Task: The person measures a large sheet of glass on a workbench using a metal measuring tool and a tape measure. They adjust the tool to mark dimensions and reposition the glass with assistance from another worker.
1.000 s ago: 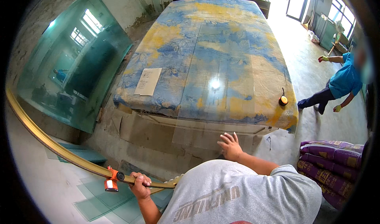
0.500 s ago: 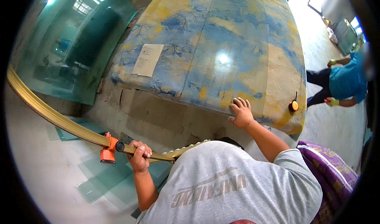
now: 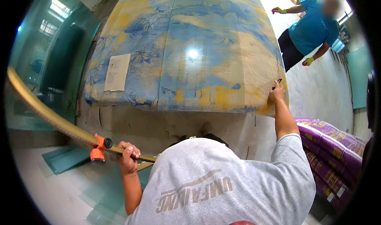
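A: Workshop, concrete floor. Big desk (image 3: 131, 117) under a blue-and-yellow patterned cloth (image 3: 186, 54), a clear glass sheet (image 3: 198, 78) lying flat on top. Tall green glass panes (image 3: 47, 66) lean at 9 o'clock.

B: Hands?

A: Left hand (image 3: 127, 158) wrapped tight round a long yellow straightedge (image 3: 47, 115), just beside its orange clamp (image 3: 97, 148). The straightedge runs off from 7 toward 10 o'clock, low beside the desk, not on the glass. Right hand (image 3: 276, 93) is stretched out to the desk's near right corner, about 2 o'clock, fingers pinching a small dark tool (image 3: 277, 82). Too small to tell what kind.

B: Progress?

A: Early, I'd judge. Sheet looks whole, I can't see any break, and the straightedge isn't laid across it yet. So lining up and any work on the glass all seem left.

B: Others?

A: A paper note (image 3: 117, 72) on the cloth at 10 o'clock. Glass offcuts (image 3: 67, 157) on the floor at 8. Purple sacks (image 3: 333, 145) stacked at 4. Another person (image 3: 311, 28) in a blue shirt, yellow gloves, at 1 o'clock, well apart.
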### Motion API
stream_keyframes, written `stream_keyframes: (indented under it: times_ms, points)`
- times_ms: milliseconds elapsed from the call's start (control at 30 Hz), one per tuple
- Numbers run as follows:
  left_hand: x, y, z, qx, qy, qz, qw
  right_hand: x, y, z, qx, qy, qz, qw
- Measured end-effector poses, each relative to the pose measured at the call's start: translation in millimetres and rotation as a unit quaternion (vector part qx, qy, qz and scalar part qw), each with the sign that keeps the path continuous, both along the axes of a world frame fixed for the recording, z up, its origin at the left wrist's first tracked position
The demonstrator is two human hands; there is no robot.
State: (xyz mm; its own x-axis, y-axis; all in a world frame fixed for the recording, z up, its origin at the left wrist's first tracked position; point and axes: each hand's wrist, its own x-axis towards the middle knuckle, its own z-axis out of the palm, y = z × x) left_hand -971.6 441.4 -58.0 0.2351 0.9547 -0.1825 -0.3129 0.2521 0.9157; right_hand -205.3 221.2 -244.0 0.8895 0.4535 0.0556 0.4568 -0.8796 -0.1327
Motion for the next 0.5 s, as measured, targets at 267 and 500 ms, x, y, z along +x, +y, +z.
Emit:
stream_keyframes:
  times_ms: [267, 500]
  points:
    - [26, -10, -9, -0.028, -0.019, 0.005, 0.999, -159, 95, 110, 0.417, 0.636, 0.039, 0.648]
    - [67, -17, -2, -0.035, 0.0, -0.022, 0.999, -374, 188, 163, 0.169, 0.705, 0.454, 0.518]
